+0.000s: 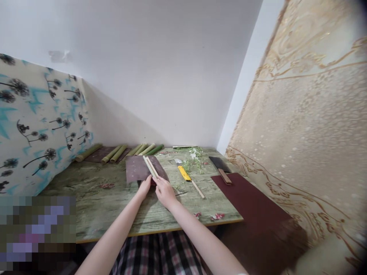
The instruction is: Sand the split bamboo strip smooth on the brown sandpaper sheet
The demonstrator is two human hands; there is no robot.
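A pale bamboo strip (150, 166) lies slanted on a brown sheet of sandpaper (137, 169) in the middle of the green table (94, 202). My right hand (164, 191) pinches the near end of the strip, fingers closed on it. My left hand (144, 186) rests with fingers flat on the near edge of the sandpaper, right beside the strip.
Several split green bamboo pieces (117, 152) lie along the back wall. A yellow utility knife (184, 173), a thin stick (198, 189), green sprigs (195, 158), a cleaver (220, 167) and a dark red sheet (249, 198) lie to the right. Patterned curtain at right.
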